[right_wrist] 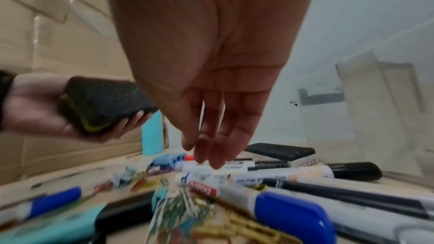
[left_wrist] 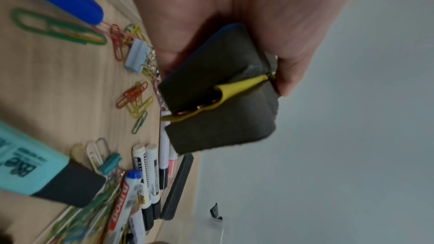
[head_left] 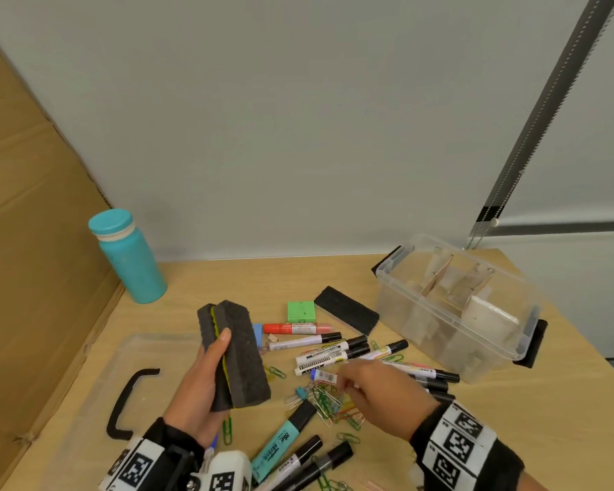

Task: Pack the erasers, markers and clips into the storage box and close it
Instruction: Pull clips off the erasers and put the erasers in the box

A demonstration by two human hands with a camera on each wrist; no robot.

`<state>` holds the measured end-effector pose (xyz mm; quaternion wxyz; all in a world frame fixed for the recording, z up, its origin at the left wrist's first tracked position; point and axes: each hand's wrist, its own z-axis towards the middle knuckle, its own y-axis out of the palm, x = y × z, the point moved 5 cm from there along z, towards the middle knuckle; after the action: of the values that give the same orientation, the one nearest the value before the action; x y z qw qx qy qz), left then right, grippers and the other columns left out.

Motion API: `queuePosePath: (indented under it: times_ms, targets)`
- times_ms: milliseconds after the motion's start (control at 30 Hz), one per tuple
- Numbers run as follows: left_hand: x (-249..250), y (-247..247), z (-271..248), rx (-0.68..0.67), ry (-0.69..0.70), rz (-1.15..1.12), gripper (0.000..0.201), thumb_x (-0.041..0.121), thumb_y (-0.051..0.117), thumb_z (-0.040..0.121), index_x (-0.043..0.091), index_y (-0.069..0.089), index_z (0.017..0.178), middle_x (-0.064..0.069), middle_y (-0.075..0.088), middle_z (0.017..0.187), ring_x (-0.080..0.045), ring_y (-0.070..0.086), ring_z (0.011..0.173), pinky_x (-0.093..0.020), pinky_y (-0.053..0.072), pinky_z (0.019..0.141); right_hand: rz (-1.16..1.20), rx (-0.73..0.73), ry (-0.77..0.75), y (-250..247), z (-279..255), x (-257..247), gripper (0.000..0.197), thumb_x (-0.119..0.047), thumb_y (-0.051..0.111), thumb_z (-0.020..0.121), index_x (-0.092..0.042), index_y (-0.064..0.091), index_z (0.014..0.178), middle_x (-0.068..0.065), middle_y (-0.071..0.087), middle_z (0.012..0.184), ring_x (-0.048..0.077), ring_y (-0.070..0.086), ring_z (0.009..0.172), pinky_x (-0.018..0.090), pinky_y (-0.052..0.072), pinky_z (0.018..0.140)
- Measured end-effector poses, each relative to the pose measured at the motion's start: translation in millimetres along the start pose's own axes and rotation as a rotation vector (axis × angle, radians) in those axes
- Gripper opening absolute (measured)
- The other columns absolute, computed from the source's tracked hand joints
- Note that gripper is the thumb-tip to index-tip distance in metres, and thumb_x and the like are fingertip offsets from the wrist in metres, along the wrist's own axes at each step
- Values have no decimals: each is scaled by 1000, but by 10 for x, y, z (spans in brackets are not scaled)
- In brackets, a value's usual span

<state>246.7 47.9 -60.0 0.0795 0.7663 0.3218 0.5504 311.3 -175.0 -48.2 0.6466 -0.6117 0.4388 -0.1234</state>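
Observation:
My left hand (head_left: pixel 206 377) grips two dark grey felt erasers (head_left: pixel 236 352) stacked face to face, yellow backing between them (left_wrist: pixel 237 88), held above the table. My right hand (head_left: pixel 366 388) hovers over the pile of markers (head_left: pixel 337 356) and coloured paper clips (head_left: pixel 325 402), fingers straight and pointing down (right_wrist: pixel 211 147), holding nothing. A third black eraser (head_left: pixel 346 315) lies on the table beside the clear storage box (head_left: pixel 511 327), which stands open at the right with dividers inside. The clear lid (head_left: pixel 96 388) with a black handle lies at the left.
A teal bottle (head_left: pixel 128 260) stands at the back left. Cardboard (head_left: pixel 32 242) walls the left side. A green block (head_left: pixel 301 311), a blue sharpener (right_wrist: pixel 171 159) and a teal highlighter (head_left: pixel 280 441) lie among the markers.

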Motion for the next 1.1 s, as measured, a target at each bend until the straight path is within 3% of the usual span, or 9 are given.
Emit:
queuePosePath:
  times_ms: [133,233,400,467,567,700,833,1000,1100]
  targets:
    - [-71,-123,22,39,-7,-13,75,38,77,65,25,50,134,-12,60,129,-33,58,115,-55,44,99,-67,178,86,-327,223,102,14,-24,44,95,-24,58,94,-7,57,97,10,53,82,18,43,66]
    - [-100,-144,9,60,-10,-18,59,25,65,76,25,49,133,-15,59,129,-35,57,115,-51,48,92,-87,256,216,-426,559,305,20,-18,45,95,-18,57,111,1,54,111,17,54,99,29,49,87]
    - [-107,-167,-15,60,-32,-26,40,20,58,86,28,53,126,-13,63,118,-31,62,98,-43,51,75,-292,70,420,-207,1050,594,41,-16,45,92,-7,40,132,12,44,133,27,39,123,35,37,103]
    - [-88,-211,-20,73,-26,-17,35,21,59,85,29,57,118,-13,64,114,-31,61,96,-45,51,80,-352,3,500,-77,1156,673,43,-17,42,93,-3,36,133,14,43,135,28,36,127,34,35,104]
    - [-82,-307,-22,93,-44,-13,47,24,64,76,28,56,122,-16,62,122,-34,59,106,-50,47,93,-471,-55,569,35,1254,745,48,-21,41,93,-1,33,136,14,42,137,30,34,128,35,36,103]
    - [-97,-362,-13,111,-64,-3,54,24,64,79,29,50,131,-16,61,125,-36,59,112,-49,48,92,-477,-55,546,-65,1289,736,60,-45,52,88,-5,40,131,14,43,133,30,35,126,37,36,103]
    - [-83,-309,-31,103,-62,6,50,25,64,81,33,50,129,-15,63,122,-35,59,111,-48,50,88,-348,132,436,-342,1103,516,75,-65,61,72,-13,42,123,8,41,123,27,43,116,39,44,98]
    - [-52,-187,-91,64,-37,20,40,25,60,86,33,52,124,-15,65,116,-34,62,104,-46,51,84,78,287,314,-583,689,316,54,-20,69,79,-20,39,124,3,38,120,16,52,95,28,52,85]
    - [-21,-95,-160,42,-3,53,47,27,64,83,36,50,127,-11,65,119,-32,61,109,-48,49,91,299,289,248,-721,388,245,48,-19,67,85,-23,42,125,0,48,115,11,54,89,18,49,73]
